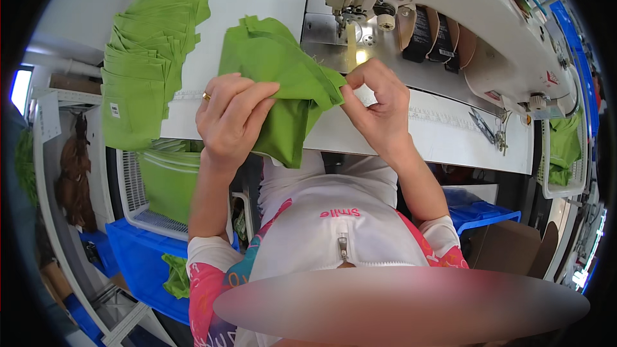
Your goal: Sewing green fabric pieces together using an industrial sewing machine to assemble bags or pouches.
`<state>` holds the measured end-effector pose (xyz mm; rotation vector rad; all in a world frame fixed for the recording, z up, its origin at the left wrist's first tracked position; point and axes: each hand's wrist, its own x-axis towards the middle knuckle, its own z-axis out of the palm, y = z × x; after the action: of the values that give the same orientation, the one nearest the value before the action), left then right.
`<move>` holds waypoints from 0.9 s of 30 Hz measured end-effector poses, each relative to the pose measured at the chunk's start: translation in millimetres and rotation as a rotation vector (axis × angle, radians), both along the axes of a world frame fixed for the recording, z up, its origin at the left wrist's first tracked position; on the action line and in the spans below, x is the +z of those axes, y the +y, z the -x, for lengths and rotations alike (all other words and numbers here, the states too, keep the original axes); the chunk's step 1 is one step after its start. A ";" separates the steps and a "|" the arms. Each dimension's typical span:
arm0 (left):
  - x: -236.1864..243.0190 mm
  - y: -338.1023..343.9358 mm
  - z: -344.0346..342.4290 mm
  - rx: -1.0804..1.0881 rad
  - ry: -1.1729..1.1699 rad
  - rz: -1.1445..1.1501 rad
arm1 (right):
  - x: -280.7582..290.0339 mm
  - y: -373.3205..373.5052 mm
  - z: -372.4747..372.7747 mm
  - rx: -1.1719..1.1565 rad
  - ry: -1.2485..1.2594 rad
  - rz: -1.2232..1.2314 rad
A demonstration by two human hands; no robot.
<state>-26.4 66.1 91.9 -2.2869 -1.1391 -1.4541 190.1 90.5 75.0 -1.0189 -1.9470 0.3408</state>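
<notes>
A folded piece of green fabric (260,54) is held up between my hands over the front edge of the white table. My left hand (232,115), with a ring on one finger, is closed on the cloth's left side. Thumb and fingers of my right hand (379,106) pinch its right corner. Just beyond that corner is the sewing machine's needle area (350,22), with a pale yellow strip (351,45) near the presser foot. The lower part of the cloth hangs past the table edge, and its underside is hidden.
Overlapping green fabric pieces (144,51) lie at the table's left. Below them stand a white basket (132,186) holding more green cloth and a blue bin (138,263). Small scissors (482,125) rest on the right. The sewing machine arm (488,9) spans the upper right.
</notes>
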 end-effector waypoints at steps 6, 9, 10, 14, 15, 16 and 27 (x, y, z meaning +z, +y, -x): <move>1.0 -13.5 3.9 -0.091 -0.411 0.632 | -0.6 -11.6 26.9 0.178 0.550 0.067; -6.5 -3.2 5.8 -0.203 -0.660 0.811 | 1.3 -2.4 11.3 0.259 0.177 -0.257; -7.4 1.4 6.0 -0.272 -0.641 0.764 | 2.7 -2.0 7.7 0.252 0.088 -0.268; 3.6 2.7 1.5 -0.286 -0.573 0.744 | 21.9 -5.3 6.7 0.185 -0.137 -0.174; 6.0 3.6 0.9 -0.292 -0.573 0.746 | 25.3 -4.6 6.5 0.180 -0.139 -0.173; 7.9 4.6 0.4 -0.310 -0.542 0.742 | 27.9 -2.9 6.3 0.264 -0.076 -0.058; -1.7 17.0 -0.9 -0.419 -0.337 0.711 | 36.2 -2.7 -8.7 0.404 -0.047 0.377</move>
<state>-25.5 83.1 90.2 -2.9749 -1.5335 -1.8639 198.8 87.9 111.1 -0.8589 -2.1761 0.9458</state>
